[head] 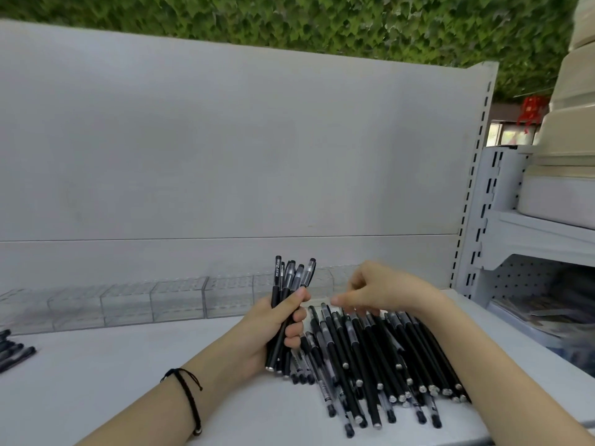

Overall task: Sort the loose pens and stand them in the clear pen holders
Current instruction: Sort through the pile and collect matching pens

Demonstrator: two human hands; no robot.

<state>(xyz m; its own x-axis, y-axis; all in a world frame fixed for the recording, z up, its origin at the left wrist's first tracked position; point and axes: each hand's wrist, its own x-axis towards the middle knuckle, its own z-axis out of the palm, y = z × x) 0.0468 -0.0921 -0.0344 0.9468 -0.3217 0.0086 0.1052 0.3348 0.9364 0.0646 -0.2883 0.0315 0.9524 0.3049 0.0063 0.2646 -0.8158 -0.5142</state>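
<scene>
My left hand [273,329] grips a bundle of several black pens [291,278], held upright with the caps on top. A large pile of loose black pens [370,358] lies on the white shelf just right of that hand. My right hand [376,291] hovers over the pile's far end, fingers loosely curled and blurred, holding nothing that I can see. A row of clear pen holders [177,300] stands along the back of the shelf, and they look empty.
A few more black pens [14,352] lie at the shelf's left edge. The white back panel [225,156] rises behind the holders. To the right, a slotted upright [473,201] and another shelf unit hold beige boxes [566,175].
</scene>
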